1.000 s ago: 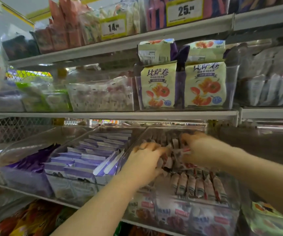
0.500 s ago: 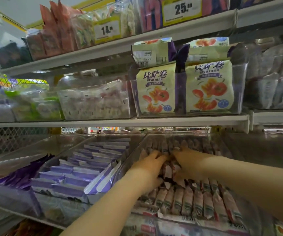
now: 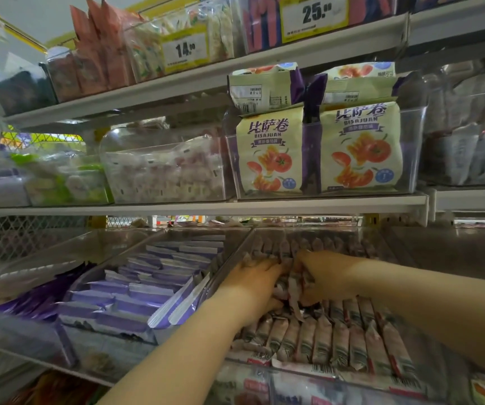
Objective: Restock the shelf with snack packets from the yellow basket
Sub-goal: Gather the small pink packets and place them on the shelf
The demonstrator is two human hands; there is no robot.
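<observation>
Fingers of my left hand (image 3: 253,285) and right hand (image 3: 324,276) clasp one bunch of small red-and-white foil snack packets (image 3: 291,289), long axes roughly upright, squarely between both palms.

Even, soft store light; shadow under the middle shelf (image 3: 264,203), glare on clear bins (image 3: 413,141), edges bent and blurred.

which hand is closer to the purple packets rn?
Left. The left hand is just to the right of the purple packets. The right hand is farther right, beyond the left one.
</observation>
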